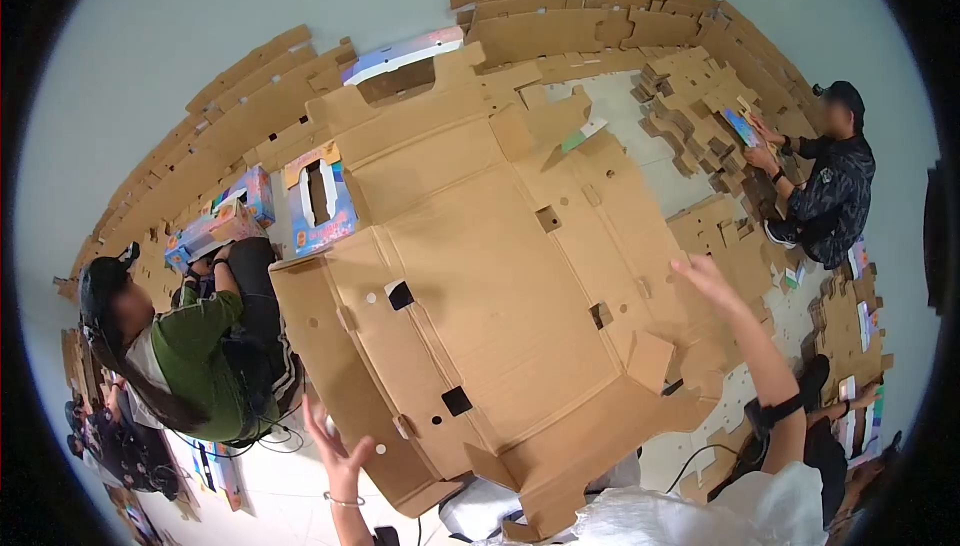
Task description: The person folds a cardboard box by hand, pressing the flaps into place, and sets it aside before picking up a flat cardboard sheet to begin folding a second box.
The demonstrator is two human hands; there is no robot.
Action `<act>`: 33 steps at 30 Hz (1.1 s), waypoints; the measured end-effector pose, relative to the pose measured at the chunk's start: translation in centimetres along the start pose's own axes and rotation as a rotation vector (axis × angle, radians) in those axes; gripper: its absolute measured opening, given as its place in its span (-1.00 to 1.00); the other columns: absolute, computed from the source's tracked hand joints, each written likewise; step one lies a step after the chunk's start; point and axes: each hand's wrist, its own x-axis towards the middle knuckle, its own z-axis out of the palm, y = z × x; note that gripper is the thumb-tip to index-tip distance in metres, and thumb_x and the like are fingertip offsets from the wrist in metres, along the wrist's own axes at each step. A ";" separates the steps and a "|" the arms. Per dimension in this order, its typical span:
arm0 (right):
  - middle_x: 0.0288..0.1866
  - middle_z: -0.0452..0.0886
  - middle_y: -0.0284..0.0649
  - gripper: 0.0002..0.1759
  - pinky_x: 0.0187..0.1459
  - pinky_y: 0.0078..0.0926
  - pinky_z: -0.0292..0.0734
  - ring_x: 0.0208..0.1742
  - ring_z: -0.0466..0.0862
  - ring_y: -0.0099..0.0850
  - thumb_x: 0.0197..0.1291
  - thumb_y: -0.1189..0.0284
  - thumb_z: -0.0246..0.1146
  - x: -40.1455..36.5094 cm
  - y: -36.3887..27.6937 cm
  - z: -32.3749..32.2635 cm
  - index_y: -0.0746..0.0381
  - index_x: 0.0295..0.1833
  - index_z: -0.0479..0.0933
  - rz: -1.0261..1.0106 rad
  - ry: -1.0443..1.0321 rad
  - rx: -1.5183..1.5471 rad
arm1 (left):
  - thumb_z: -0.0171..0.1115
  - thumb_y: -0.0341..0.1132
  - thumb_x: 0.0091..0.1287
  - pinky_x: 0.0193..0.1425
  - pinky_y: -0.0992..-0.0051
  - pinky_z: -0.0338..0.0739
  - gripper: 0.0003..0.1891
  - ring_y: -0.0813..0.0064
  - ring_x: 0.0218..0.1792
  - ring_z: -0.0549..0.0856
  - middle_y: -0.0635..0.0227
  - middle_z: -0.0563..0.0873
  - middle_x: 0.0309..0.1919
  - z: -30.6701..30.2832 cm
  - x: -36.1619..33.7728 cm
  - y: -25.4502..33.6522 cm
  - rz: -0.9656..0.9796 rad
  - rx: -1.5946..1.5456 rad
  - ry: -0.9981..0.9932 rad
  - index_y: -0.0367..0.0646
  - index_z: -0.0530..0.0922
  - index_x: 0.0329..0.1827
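Observation:
A large flat sheet of brown cardboard (490, 276), with fold lines, square cut-outs and side flaps, spreads out in front of me. Beside its lower left edge, my left hand (338, 454) is raised with the fingers spread and nothing in them. My right hand (708, 284) reaches over the right side of the sheet, fingers stretched out and holding nothing. A small flap (651, 361) stands up from the sheet below my right hand. Another flap (492, 466) is bent up at the near edge.
A person in a green top (200, 356) sits at the left by printed boxes (215, 231). At the right, a person in dark clothes (835, 186) handles a blue printed piece (740, 127). Stacked cardboard (550, 34) lines the wall. A cable (700, 449) lies at the lower right.

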 end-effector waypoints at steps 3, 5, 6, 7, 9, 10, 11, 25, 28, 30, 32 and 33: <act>-0.16 0.65 -0.29 -0.46 -0.10 -0.55 0.48 -0.16 0.57 -0.59 0.30 0.06 0.19 -2.5 4.6 2.2 0.40 -0.02 0.58 0.039 0.102 0.225 | 0.50 -0.42 -0.08 0.27 0.30 0.39 -0.14 0.30 0.18 0.49 0.18 0.48 0.17 -4.0 -5.2 -5.3 -0.536 -0.034 -0.105 -0.24 0.25 0.34; -0.21 0.64 -0.32 -0.47 -0.13 -0.58 0.48 -0.18 0.56 -0.61 0.29 0.03 0.19 -3.0 7.4 3.5 0.36 -0.08 0.60 0.163 0.222 0.313 | 0.50 -0.45 -0.07 0.23 0.33 0.44 -0.19 0.32 0.15 0.54 0.18 0.55 0.11 -4.8 -7.0 -6.4 -0.688 -0.020 -0.201 -0.28 0.29 0.30; -0.21 0.64 -0.32 -0.47 -0.13 -0.58 0.48 -0.18 0.56 -0.61 0.29 0.03 0.19 -3.3 7.3 3.9 0.36 -0.08 0.60 0.163 0.222 0.311 | 0.50 -0.46 -0.06 0.17 0.36 0.49 -0.27 0.35 0.07 0.59 0.20 0.60 0.03 -4.7 -7.5 -6.1 -0.744 -0.092 -0.195 -0.30 0.35 0.24; -0.23 0.64 -0.33 -0.48 -0.16 -0.60 0.48 -0.20 0.56 -0.62 0.29 0.02 0.19 -3.6 7.1 4.4 0.33 -0.12 0.60 0.176 0.257 0.396 | 0.49 -0.47 -0.05 0.10 0.39 0.54 -0.34 0.37 -0.01 0.65 0.21 0.66 -0.06 -4.7 -7.9 -5.6 -0.800 -0.164 -0.188 -0.32 0.41 0.17; -0.25 0.63 -0.34 -0.49 -0.18 -0.63 0.47 -0.23 0.56 -0.63 0.29 0.01 0.19 -3.7 7.0 4.7 0.31 -0.16 0.61 0.187 0.291 0.482 | 0.49 -0.49 -0.06 0.04 0.41 0.57 -0.38 0.39 -0.08 0.67 0.23 0.68 -0.11 -4.8 -7.6 -4.2 -0.717 -0.202 -0.214 -0.32 0.45 0.13; -0.26 0.64 -0.35 -0.52 -0.18 -0.64 0.47 -0.25 0.57 -0.63 0.29 0.03 0.19 -3.7 7.4 4.8 0.30 -0.16 0.60 0.218 0.286 0.518 | 0.48 -0.51 -0.07 -0.02 0.44 0.60 -0.43 0.41 -0.16 0.70 0.24 0.70 -0.16 -4.6 -7.3 -3.6 -0.632 -0.240 -0.242 -0.32 0.50 0.08; -0.27 0.64 -0.35 -0.55 -0.18 -0.66 0.47 -0.26 0.58 -0.63 0.29 0.05 0.20 -3.7 7.4 4.8 0.28 -0.16 0.59 0.250 0.282 0.552 | 0.46 -0.51 -0.05 -0.11 0.42 0.63 -0.50 0.41 -0.25 0.71 0.24 0.71 -0.23 -4.2 -6.5 -3.1 -0.555 -0.224 -0.164 -0.33 0.53 0.03; -0.22 0.63 -0.37 -0.59 -0.17 -0.62 0.48 -0.21 0.56 -0.65 0.29 0.17 0.24 -6.6 3.6 7.0 0.33 -0.04 0.55 0.297 0.038 0.472 | 0.30 -0.65 0.06 -0.07 0.11 0.68 -0.42 0.00 -0.07 0.70 0.02 0.65 -0.08 -8.0 -2.0 -0.3 -0.517 -0.271 -0.225 -0.35 0.29 0.18; -0.22 0.63 -0.39 -0.60 -0.17 -0.63 0.46 -0.22 0.54 -0.66 0.30 0.18 0.23 -6.5 2.9 7.6 0.35 -0.05 0.56 0.144 0.153 0.447 | 0.27 -0.67 0.07 -0.08 0.10 0.68 -0.43 0.01 -0.07 0.70 0.02 0.66 -0.10 -7.6 -1.8 -1.4 -0.461 -0.124 -0.154 -0.36 0.28 0.17; -0.22 0.62 -0.40 -0.60 -0.17 -0.64 0.46 -0.22 0.53 -0.66 0.30 0.19 0.23 -6.1 2.2 7.6 0.36 -0.05 0.56 0.007 0.250 0.468 | 0.24 -0.69 0.06 -0.04 0.14 0.66 -0.46 0.05 -0.05 0.70 0.02 0.66 -0.11 -7.1 -0.8 -0.5 -0.438 -0.096 -0.154 -0.36 0.31 0.15; -0.21 0.63 -0.38 -0.62 -0.15 -0.62 0.46 -0.22 0.53 -0.66 0.29 0.24 0.24 -5.4 0.2 6.5 0.38 -0.04 0.55 -0.137 0.323 0.426 | 0.22 -0.71 0.04 0.01 0.18 0.65 -0.48 0.10 -0.03 0.69 0.03 0.67 -0.12 -6.6 1.0 0.0 -0.415 -0.069 -0.162 -0.36 0.34 0.12; -0.21 0.63 -0.38 -0.62 -0.15 -0.62 0.46 -0.22 0.53 -0.66 0.29 0.24 0.24 -5.0 -0.6 6.0 0.38 -0.04 0.55 -0.140 0.326 0.424 | 0.20 -0.71 0.02 0.02 0.29 0.61 -0.52 0.23 -0.05 0.69 0.09 0.68 -0.14 -7.0 2.3 -0.3 -0.321 0.009 -0.211 -0.36 0.39 0.07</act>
